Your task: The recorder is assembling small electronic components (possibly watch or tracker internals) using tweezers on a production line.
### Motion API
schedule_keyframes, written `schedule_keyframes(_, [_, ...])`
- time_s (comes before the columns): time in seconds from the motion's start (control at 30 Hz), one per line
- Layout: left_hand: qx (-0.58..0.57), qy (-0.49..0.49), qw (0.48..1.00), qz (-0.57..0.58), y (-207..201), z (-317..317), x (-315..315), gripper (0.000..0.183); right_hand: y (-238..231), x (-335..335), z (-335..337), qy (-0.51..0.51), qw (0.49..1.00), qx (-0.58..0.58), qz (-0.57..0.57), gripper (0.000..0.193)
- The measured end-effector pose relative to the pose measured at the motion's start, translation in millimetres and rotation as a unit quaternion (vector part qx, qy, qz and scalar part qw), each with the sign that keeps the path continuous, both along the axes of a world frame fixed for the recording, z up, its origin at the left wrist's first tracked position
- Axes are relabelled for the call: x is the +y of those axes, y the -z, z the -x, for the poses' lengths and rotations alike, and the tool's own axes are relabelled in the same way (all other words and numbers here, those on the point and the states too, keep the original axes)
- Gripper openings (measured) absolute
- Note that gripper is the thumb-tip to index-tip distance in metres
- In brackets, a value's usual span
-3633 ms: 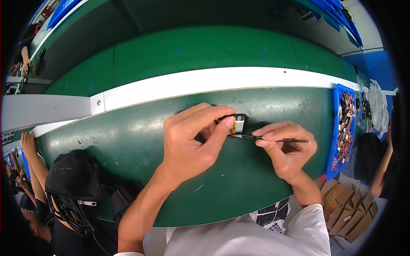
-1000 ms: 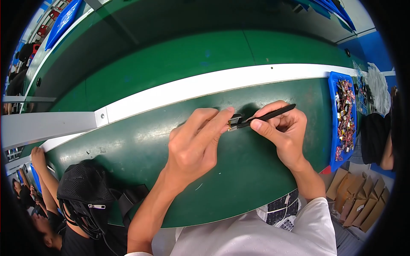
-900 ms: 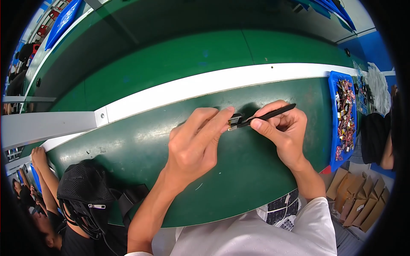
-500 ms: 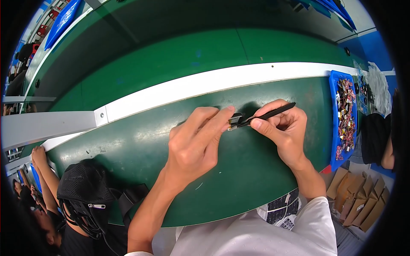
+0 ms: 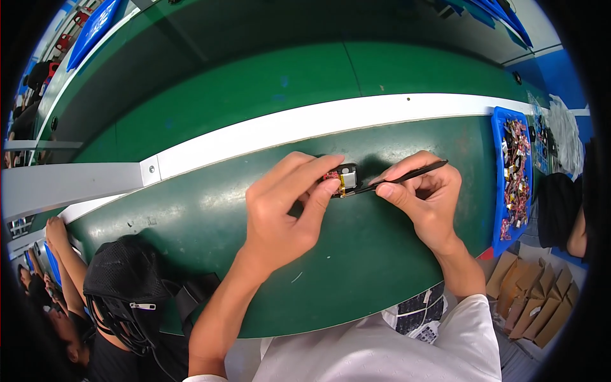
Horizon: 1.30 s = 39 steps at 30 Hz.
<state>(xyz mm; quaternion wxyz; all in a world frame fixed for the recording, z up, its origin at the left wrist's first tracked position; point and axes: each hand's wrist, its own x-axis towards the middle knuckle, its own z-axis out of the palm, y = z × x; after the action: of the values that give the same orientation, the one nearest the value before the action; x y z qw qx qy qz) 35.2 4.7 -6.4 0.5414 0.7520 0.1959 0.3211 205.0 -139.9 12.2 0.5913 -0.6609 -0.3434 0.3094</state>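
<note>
Between the thumb and fingers of my left hand (image 5: 283,207) is a small black electronic device (image 5: 347,170), its inside facing up. A silvery block, a yellow strip and red parts show inside it. My right hand (image 5: 425,194) is closed in a pinch on black tweezers (image 5: 417,172). The tweezers' tips meet the device's lower right edge; whether they grip anything there is too small to tell. Both hands are over the middle of the green worktable (image 5: 369,267).
A blue tray (image 5: 498,210) full of small wired parts stands at the right, with cardboard pieces (image 5: 534,299) below. A black mesh bag (image 5: 124,270) lies at the left near another person's arm (image 5: 67,254). A white rail (image 5: 267,130) runs along the table's far side.
My left hand has turned the device so that its inside now faces up. The right hand has shifted slightly right and down, with the tweezers lying a little flatter.
</note>
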Motion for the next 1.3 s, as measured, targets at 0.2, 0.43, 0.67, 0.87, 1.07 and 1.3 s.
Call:
schedule_keyframes(0.2, [0.001,0.022,0.998,0.051,2.9,2.5,5.3,0.024,12.2,-1.7,1.0,-0.015,0.994,-0.041,-0.099,0.011])
schedule_keyframes(0.43, [0.007,0.020,0.998,0.055,4.9,2.6,4.4,0.023,11.8,-1.9,5.5,-0.006,0.992,-0.062,-0.110,0.010])
schedule_keyframes(0.67, [0.004,0.017,0.998,0.062,5.4,2.5,3.4,0.023,14.9,-1.0,6.8,-0.009,0.988,-0.085,-0.125,0.009])
schedule_keyframes(0.87, [0.004,0.004,0.996,0.084,4.1,3.7,4.2,0.022,7.6,-0.9,5.2,-0.040,0.985,-0.128,-0.111,0.009])
schedule_keyframes(1.07, [0.006,0.019,0.994,0.106,1.7,5.2,3.9,0.022,6.7,2.7,7.0,-0.052,0.974,-0.172,-0.137,0.011])
schedule_keyframes(1.3, [-0.007,0.018,0.993,0.119,-0.9,5.3,4.7,0.020,-0.8,2.9,2.3,-0.086,0.942,-0.294,-0.139,0.019])
